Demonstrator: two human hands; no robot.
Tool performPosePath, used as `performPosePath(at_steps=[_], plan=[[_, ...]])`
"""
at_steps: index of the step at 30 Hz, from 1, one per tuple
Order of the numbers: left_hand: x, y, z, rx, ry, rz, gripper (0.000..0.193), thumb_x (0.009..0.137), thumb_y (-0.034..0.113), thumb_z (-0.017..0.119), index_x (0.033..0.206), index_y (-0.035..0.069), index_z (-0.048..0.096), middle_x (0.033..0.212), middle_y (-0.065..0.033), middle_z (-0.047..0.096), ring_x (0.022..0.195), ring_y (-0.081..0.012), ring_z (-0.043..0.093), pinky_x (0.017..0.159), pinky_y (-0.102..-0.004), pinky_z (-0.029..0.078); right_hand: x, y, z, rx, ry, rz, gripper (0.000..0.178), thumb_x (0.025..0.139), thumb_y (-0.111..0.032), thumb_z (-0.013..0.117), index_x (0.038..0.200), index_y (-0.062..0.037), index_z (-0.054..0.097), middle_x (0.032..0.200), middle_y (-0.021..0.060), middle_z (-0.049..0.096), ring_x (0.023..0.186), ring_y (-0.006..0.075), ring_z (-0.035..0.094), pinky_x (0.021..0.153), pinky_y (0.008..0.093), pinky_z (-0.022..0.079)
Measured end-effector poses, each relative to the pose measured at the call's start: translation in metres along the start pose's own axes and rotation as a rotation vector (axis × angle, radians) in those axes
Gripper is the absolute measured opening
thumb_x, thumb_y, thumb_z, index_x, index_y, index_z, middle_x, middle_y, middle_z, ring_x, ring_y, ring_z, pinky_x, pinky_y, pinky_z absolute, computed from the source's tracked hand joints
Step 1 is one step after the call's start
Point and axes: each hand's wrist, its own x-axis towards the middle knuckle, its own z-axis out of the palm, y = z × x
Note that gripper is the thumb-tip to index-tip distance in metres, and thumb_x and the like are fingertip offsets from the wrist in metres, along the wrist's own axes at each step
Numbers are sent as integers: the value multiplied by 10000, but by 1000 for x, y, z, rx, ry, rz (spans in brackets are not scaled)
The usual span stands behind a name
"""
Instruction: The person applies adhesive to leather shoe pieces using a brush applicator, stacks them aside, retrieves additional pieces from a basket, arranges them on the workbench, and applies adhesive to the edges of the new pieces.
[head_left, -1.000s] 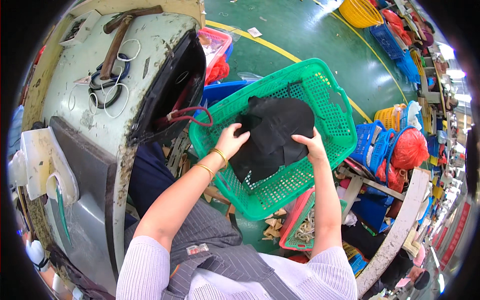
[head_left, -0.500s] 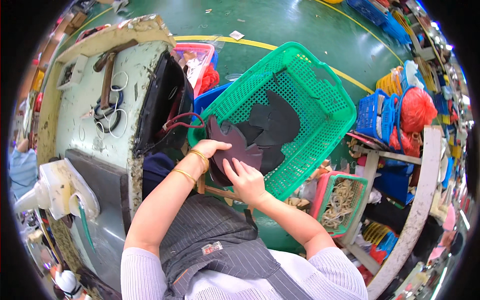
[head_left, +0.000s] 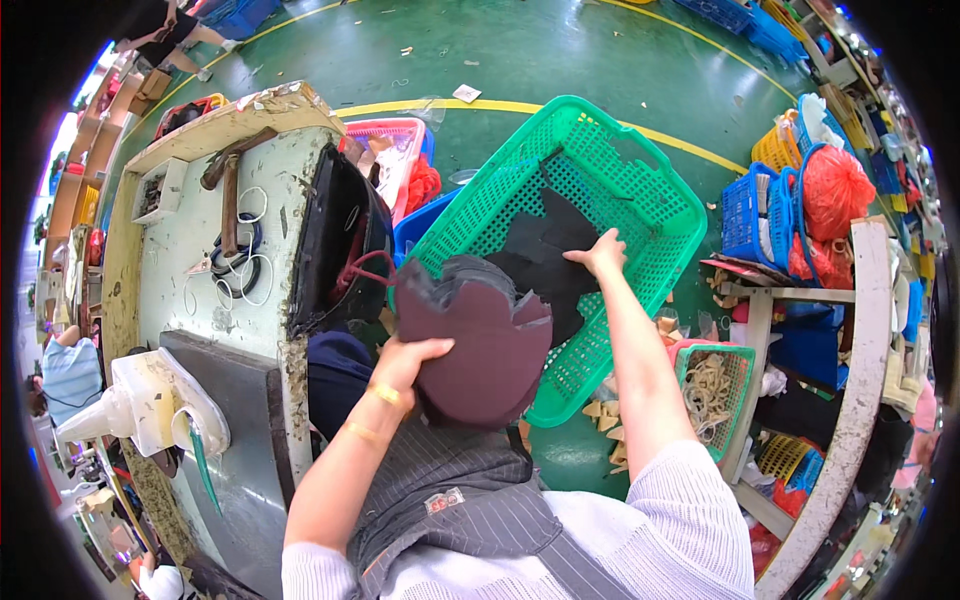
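Observation:
My left hand (head_left: 405,368) is closed on the left edge of a stack of maroon cut pieces (head_left: 485,365), thumb on top. The stack is rounded at the near end and notched at the far end, with dark grey undersides or layers showing there. It is held over my lap at the near side of a green mesh basket (head_left: 655,180). Inside the basket lie black cut pieces (head_left: 545,235) of a similar shape. My right hand (head_left: 604,254) reaches to their right edge, thumb over the black material and fingers apart from it.
On the left a worn workbench (head_left: 265,165) holds a hammer (head_left: 231,195), rings of cord and a whitish plastic bottle (head_left: 150,400). A pink crate (head_left: 405,150) stands behind the basket. To the right are a small basket of beige scraps (head_left: 715,390), a wooden frame (head_left: 835,430) and blue baskets (head_left: 745,225).
My right hand has left the maroon stack and moved right and away to the black pieces. My left hand has drawn the maroon stack nearer, and its broad face now shows more.

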Motion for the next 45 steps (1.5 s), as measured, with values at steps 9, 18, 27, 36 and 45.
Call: performPosePath(at_steps=[9, 18, 27, 36, 45], plan=[[-154, -4, -72, -123, 131, 122, 480, 718, -77, 575, 1193, -30, 525, 1113, -156, 603, 1002, -283, 604, 889, -379, 497, -21, 10, -116, 974, -789, -512, 595, 630, -178, 820, 1097, 105, 583, 992, 108, 674, 862, 188, 649, 842, 320, 505], [-180, -40, -90, -338, 188, 201, 445, 728, -87, 576, 1168, -31, 536, 1089, -146, 608, 971, -270, 611, 873, -369, 501, -39, -3, 9, -229, -195, -546, 870, 478, -321, 887, 1205, -51, 491, 1312, 160, 376, 1047, 424, 542, 907, 478, 463], [-189, -46, -94, -427, 169, 319, 438, 729, -50, 630, 1159, -25, 552, 1088, -124, 616, 995, -261, 603, 892, -367, 484, -80, -26, -68, 426, -560, -743, 351, 630, -58, 729, 963, 20, 652, 815, 29, 660, 733, 112, 595, 692, 270, 486], [-209, -66, -80, -558, -42, 512, 351, 824, 66, 619, 1163, 2, 560, 1115, -108, 617, 1000, -195, 604, 852, -327, 505, -362, -44, -180, 259, 403, -2007, 202, 634, 12, 622, 827, -43, 603, 1010, 165, 652, 888, 326, 640, 740, 374, 547], [-289, -175, -147, -783, 273, 1165, 441, 950, 248, 438, 1339, 42, 397, 1321, -89, 487, 1185, -208, 495, 989, -339, 427, -503, -94, -105, 191, 285, -2748, 138, 706, -157, 576, 811, -70, 551, 1063, 139, 603, 901, 254, 599, 723, 310, 530]])
